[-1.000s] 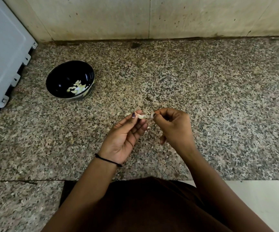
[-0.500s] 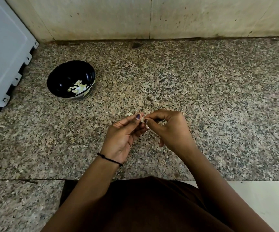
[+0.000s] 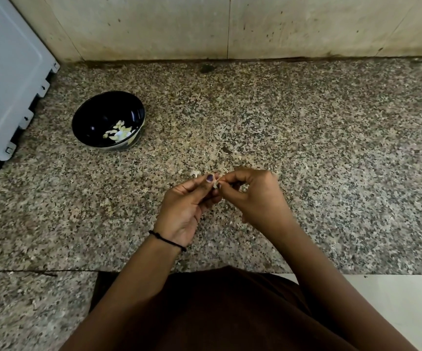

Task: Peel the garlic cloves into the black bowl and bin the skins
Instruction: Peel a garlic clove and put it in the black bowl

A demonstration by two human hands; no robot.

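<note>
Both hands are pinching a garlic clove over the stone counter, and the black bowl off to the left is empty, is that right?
Not quite. The black bowl is not empty: the head view shows pale peeled cloves lying in it. The rest holds: the left hand and right hand pinch a garlic clove over the stone counter, bowl off to the left.

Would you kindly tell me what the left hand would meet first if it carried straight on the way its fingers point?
Almost at once, the right hand, which pinches the same small pale garlic clove that the left hand holds; beyond it, likely only speckled granite counter.
</note>
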